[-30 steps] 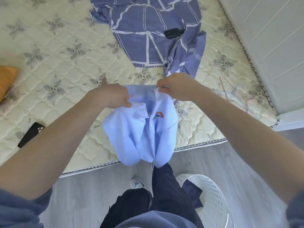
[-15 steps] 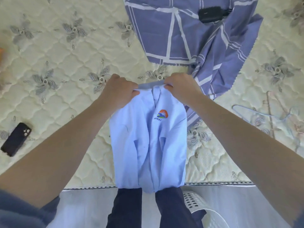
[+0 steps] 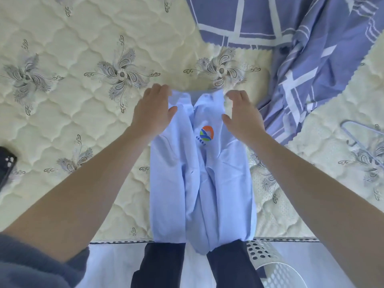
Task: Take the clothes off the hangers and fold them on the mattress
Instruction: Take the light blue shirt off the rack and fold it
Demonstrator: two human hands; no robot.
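Now blue shirt [image 3: 176, 183] on mattress [image 3: 83, 48] — left hand [image 3: 153, 114], right hand [image 3: 244, 116], fingers [image 3: 160, 91] relaxed, perhaps touching collar [image 3: 204, 95]

A cream quilted mattress [image 3: 83, 125] is filling most of the view, from 9 o'clock across to 3 o'clock, its stitching forming diamonds and grey floral motifs repeating over it. Its dark-piped edge is running level across the frame towards 6 o'clock. Below that edge a pale grey floor [image 3: 116, 265] is showing, catching a soft sheen. A white perforated laundry basket [image 3: 259, 250] is standing on the floor at 5 o'clock, just beside the mattress edge. A blue sheet [image 3: 311, 59] with white checks is lying rumpled at 1 o'clock. A black phone [image 3: 6, 161] is resting at 9 o'clock. Even, soft daylight is falling over everything, casting only faint shadows
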